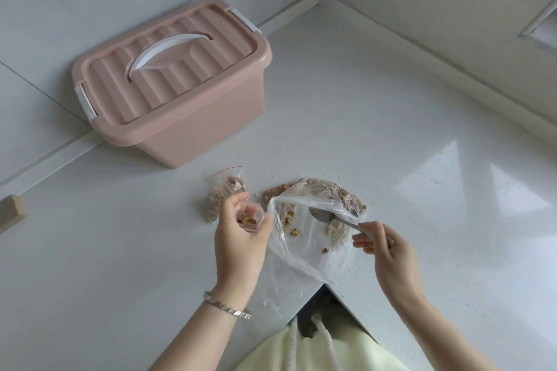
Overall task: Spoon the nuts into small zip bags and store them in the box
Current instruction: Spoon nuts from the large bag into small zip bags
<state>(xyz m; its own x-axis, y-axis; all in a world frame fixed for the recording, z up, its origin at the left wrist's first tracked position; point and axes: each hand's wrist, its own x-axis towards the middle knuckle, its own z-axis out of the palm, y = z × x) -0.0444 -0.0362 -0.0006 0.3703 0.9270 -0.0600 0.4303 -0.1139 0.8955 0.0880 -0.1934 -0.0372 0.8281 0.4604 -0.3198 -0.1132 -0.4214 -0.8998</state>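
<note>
We see the left hand holding a small zip bag upright, mouth open, fingers curled round it; a few nuts already inside. Left grip = pinching the bag's sides. Right hand holds a metal spoon by the handle end, thumb + fingers pressed on it; bowl reaches into the big clear bag, which lies open on the white surface w/ its near end hanging over the edge. Spoon bowl looks empty or nearly so; can't tell for sure through the plastic.

Nuts: bulk sits at the far end of the big bag, a few loose pieces nearer. Two filled small bags lie just left of it, one w/ a red zip line. Pink box far left, lid on, white latches down, well apart from the hands.

Step in hand, our judgement: scoop next load. To do it well: push the spoon further in toward the heap, not the stray bits; keep the small bag's mouth wide and touching the big bag's lip so spills fall back inside; tip slowly. Box lid must come off before storing.

Writing/labels: none readable on box, bags or spoon.
</note>
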